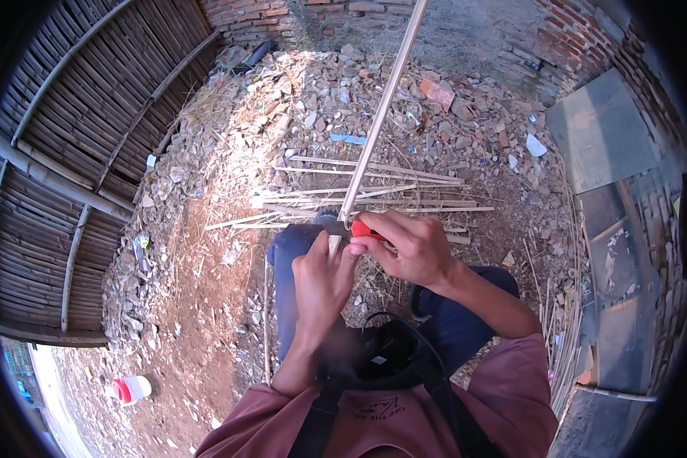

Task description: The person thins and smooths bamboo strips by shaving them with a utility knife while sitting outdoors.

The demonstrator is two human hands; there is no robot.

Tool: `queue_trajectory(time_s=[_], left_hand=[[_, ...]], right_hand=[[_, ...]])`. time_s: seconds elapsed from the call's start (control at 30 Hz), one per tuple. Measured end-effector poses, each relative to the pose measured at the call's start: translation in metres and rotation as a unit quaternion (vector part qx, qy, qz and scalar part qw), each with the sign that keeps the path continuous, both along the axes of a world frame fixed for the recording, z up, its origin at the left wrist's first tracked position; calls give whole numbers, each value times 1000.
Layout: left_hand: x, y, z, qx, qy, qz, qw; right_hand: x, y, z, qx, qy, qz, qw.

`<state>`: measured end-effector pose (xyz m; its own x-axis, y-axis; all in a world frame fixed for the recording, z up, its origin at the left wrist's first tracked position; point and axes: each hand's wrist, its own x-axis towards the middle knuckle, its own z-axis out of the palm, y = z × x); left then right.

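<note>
A long pale bamboo strip [380, 122] runs from my hands up past the far edge of the view. My left hand [317, 281] is closed around its near end, the thumb pointing toward the blade. In my right hand [416, 248] is a knife with a red handle [363, 230], gripped with the fingers wrapped round. The dark blade lies across the strip just beyond my left fingers; how deep it sits is hidden. Beyond my hands, several cut bamboo strips [435, 206] lie in a loose pile on the ground.
Rubble and litter [313, 99] cover the ground up to a brick wall [466, 46]. A bamboo-slat panel [76, 99] stands at the left, grey boards [603, 130] lean at the right. A red and white plastic container [133, 390] lies at the lower left. My knees flank my hands.
</note>
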<state>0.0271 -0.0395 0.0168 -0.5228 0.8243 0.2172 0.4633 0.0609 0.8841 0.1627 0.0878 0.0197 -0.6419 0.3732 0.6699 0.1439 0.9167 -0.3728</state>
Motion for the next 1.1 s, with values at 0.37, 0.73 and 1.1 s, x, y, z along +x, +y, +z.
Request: queue_trajectory(time_s=[0.37, 0.73, 1.1], left_hand=[[-2, 3, 2, -43, 25, 17, 999], [-7, 2, -9, -33, 48, 21, 998], [-22, -21, -25, -42, 31, 14, 999]], right_hand=[[-5, 9, -2, 9, 8, -34, 999], [-12, 28, -2, 34, 85, -66, 994], [26, 80, 24, -216, 67, -101, 969]])
